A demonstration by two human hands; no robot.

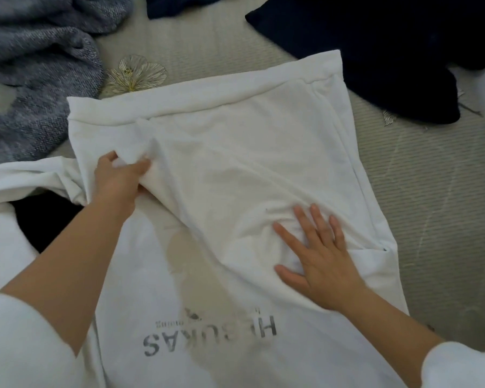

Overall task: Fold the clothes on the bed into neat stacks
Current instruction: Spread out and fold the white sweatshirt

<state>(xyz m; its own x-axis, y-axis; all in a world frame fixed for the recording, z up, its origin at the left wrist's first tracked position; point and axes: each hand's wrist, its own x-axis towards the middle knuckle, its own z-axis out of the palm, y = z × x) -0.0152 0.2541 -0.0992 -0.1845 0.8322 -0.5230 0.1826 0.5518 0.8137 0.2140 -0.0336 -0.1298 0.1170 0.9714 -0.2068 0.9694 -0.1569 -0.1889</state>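
A: Where's the white top (235, 152)?
B: Spread on the bed (420, 175), right of the grey knit (37, 74).
A: Hands?
B: Left hand (118, 182) pinches a fold of it; right hand (324, 264) lies flat, fingers spread, on it.

Dark grey block capitals are showing upside down on the near part of the white cotton sweatshirt (235, 169), reading roughly "H?SUKAS", one letter lost in a crease; smaller lettering beside them is staying too blurred to read.
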